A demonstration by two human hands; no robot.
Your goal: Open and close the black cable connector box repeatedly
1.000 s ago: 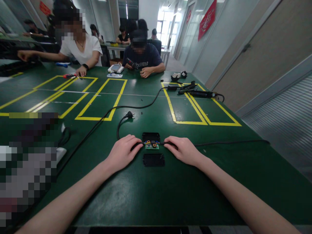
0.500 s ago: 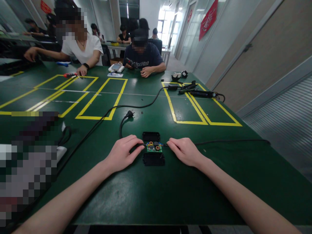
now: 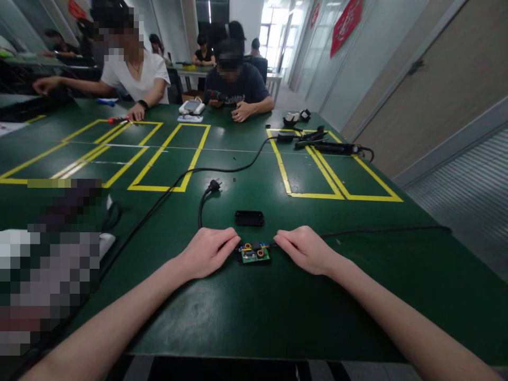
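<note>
A small green circuit board [image 3: 254, 256] with copper coils and wires lies over one black plastic case half [image 3: 256, 263], which shows only at its edges. My left hand [image 3: 212, 253] pinches the black cable at the board's left end. On the other side my right hand [image 3: 301, 248] has its fingers closed on the right-hand cable [image 3: 381, 229], close to the wires. The second black case half [image 3: 249, 218] rests open side up, just beyond the board. From behind my left hand a short lead curves up to a two-pin plug [image 3: 214, 186].
Yellow tape rectangles [image 3: 190, 169] mark the green table [image 3: 222, 317]. A long black cable [image 3: 216, 170] crosses it toward a dark tool [image 3: 333, 148] at the back right. Two co-workers sit opposite, near a red-handled screwdriver [image 3: 117, 120] and a white device [image 3: 191, 107].
Both hands have brought the board slightly toward me, from between the two case halves to over the nearer one. The far case half stays put.
</note>
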